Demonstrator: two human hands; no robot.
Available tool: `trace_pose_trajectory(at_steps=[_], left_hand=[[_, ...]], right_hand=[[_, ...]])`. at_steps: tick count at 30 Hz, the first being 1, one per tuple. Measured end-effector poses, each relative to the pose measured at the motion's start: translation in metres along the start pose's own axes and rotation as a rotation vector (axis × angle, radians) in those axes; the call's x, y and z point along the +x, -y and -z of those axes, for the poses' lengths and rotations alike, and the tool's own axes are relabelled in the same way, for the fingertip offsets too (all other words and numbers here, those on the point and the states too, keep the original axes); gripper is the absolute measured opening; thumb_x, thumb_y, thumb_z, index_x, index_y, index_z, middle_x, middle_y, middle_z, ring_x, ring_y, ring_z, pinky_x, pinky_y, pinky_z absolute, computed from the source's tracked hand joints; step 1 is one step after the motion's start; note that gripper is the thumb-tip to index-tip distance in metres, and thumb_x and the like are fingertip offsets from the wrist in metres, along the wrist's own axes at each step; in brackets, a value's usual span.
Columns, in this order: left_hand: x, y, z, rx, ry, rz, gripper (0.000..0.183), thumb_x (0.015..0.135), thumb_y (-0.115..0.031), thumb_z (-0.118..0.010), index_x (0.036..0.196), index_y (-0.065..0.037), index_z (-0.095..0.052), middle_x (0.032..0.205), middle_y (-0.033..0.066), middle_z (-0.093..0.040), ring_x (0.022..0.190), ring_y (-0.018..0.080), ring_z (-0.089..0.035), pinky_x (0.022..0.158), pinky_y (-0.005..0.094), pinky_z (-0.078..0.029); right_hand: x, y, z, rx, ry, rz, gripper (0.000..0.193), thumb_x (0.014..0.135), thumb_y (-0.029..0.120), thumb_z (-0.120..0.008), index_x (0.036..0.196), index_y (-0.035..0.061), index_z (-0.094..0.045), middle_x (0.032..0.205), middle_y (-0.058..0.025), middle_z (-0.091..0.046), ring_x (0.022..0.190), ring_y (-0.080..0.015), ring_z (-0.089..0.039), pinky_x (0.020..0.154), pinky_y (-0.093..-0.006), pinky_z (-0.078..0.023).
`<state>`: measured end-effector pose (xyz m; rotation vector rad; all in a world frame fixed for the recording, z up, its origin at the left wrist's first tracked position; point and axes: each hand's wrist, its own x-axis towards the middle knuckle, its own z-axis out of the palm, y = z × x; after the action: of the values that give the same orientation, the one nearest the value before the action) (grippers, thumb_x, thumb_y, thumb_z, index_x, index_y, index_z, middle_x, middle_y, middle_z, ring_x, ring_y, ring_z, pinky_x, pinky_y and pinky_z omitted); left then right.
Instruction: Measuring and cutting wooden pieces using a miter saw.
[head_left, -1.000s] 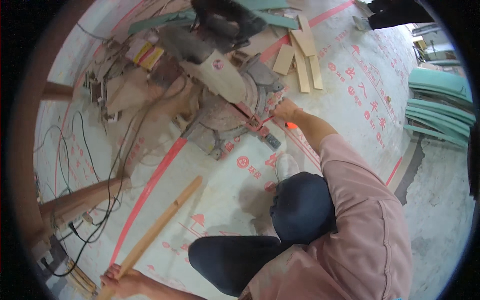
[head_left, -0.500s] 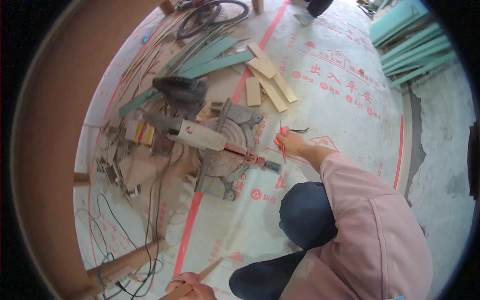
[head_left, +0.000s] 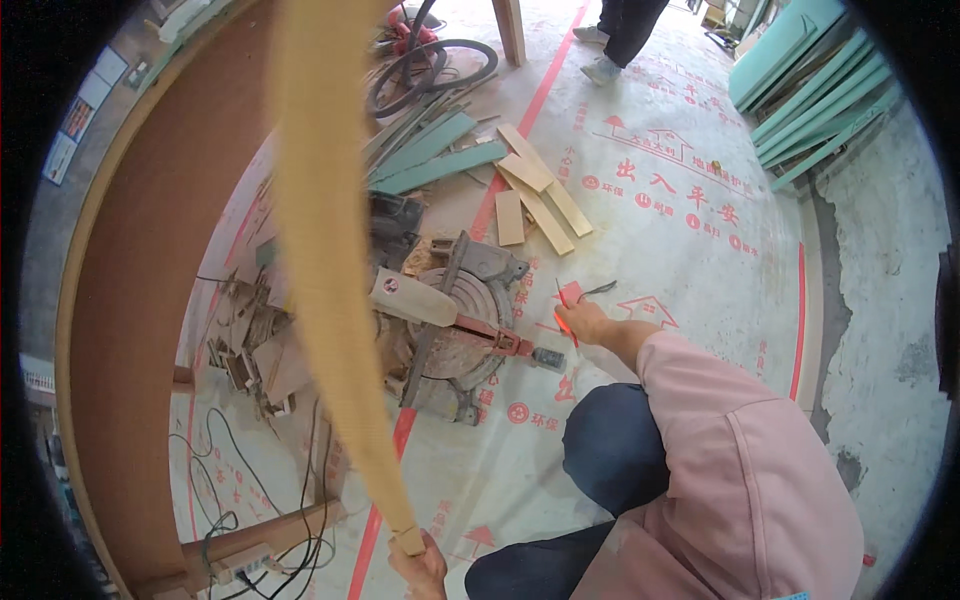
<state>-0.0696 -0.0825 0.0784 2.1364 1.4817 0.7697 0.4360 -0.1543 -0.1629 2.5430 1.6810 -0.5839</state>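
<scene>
Along the lower edge of the view, left of our two dark-trousered knees (head_left: 618, 440): our left hand (head_left: 422, 572), partly cut off below, its grip closed about the lower end of one long, pale, flat wooden strip (head_left: 335, 330). Strip tilted, rising to the upper edge of the view, its upper part blurred.

Forward and to the right: our right hand (head_left: 588, 325), low over the floor, arm extended in one pink sleeve (head_left: 720, 420), its grip closed on one slim red-orange tool (head_left: 563, 320), whose exact kind we cannot tell. Just beyond the fingers, one thin, curved black item (head_left: 600, 288).

Counted around them: one dusty mitre saw with cream guard and red arm (head_left: 418, 300), between strip and right hand; four pale, flat wooden boards (head_left: 540, 205) past the saw, some overlapping; two sea-green flat boards (head_left: 440, 160) on a scrap pile; one looped black hose (head_left: 494, 62); one white power strip (head_left: 245, 563); thin black cables (head_left: 240, 455), too tangled for us to count; one stack of leaning sea-green panels (head_left: 820, 80), number uncertain.

Surface and room: pale floor sheeting (head_left: 700, 345) with red print and red stripes; one large brown wooden frame (head_left: 165, 250) at left; rough grey concrete (head_left: 890, 330) at right; farther off, one other person (head_left: 630, 35) standing in dark trousers and pale shoes.
</scene>
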Motion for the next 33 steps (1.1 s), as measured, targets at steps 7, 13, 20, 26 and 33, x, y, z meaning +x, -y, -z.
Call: trace_pose_trajectory(at_steps=[7,13,20,26,33], left_hand=[[-0.068,0.124,0.008,-0.029,0.208,0.075,0.017,0.078,-0.008,-0.069,0.087,-0.002,-0.055,0.068,0.0133,-0.062,0.061,0.028,-0.063,0.06,0.0407,-0.05],[-0.097,0.134,0.022,0.166,0.53,-0.078,0.02,0.075,-0.011,-0.067,0.088,-0.006,-0.053,0.069,0.0201,-0.062,0.067,0.0447,-0.062,0.06,0.048,-0.051],[-0.127,0.149,0.016,0.065,0.494,-0.003,0.025,0.081,-0.018,-0.069,0.093,-0.004,-0.051,0.065,0.0199,-0.057,0.061,0.0433,-0.057,0.056,0.0502,-0.045],[-0.184,0.178,0.038,0.049,0.611,0.183,0.035,0.086,-0.029,-0.065,0.099,-0.003,-0.046,0.07,0.0213,-0.055,0.06,0.0382,-0.052,0.054,0.0474,-0.042],[-0.183,0.188,0.006,0.046,0.614,0.253,0.039,0.095,-0.032,-0.053,0.108,0.004,-0.045,0.076,0.0208,-0.06,0.064,0.0368,-0.056,0.057,0.0484,-0.045]], right_hand=[[-0.041,0.011,0.029,0.063,0.129,0.013,0.038,0.082,0.026,-0.071,0.108,0.0066,-0.053,0.106,-0.019,-0.063,0.094,-0.0397,-0.065,0.076,-0.0487,-0.054],[-0.059,-0.009,0.005,0.085,0.111,0.041,0.035,0.083,0.035,-0.07,0.102,0.0114,-0.052,0.099,-0.0165,-0.064,0.092,-0.0401,-0.063,0.077,-0.0506,-0.05],[-0.071,-0.001,0.005,0.063,0.269,-0.016,0.045,0.08,0.034,-0.069,0.114,0.007,-0.055,0.101,-0.0193,-0.066,0.095,-0.0404,-0.066,0.078,-0.0505,-0.053],[-0.077,0.007,0.012,0.065,0.256,-0.023,0.033,0.082,0.029,-0.064,0.109,0.009,-0.058,0.105,-0.0193,-0.067,0.097,-0.0404,-0.066,0.079,-0.0507,-0.053],[-0.074,0.001,-0.002,0.04,0.286,-0.01,0.03,0.088,0.025,-0.053,0.112,0.0067,-0.056,0.103,-0.0229,-0.068,0.096,-0.041,-0.068,0.082,-0.0516,-0.054]])
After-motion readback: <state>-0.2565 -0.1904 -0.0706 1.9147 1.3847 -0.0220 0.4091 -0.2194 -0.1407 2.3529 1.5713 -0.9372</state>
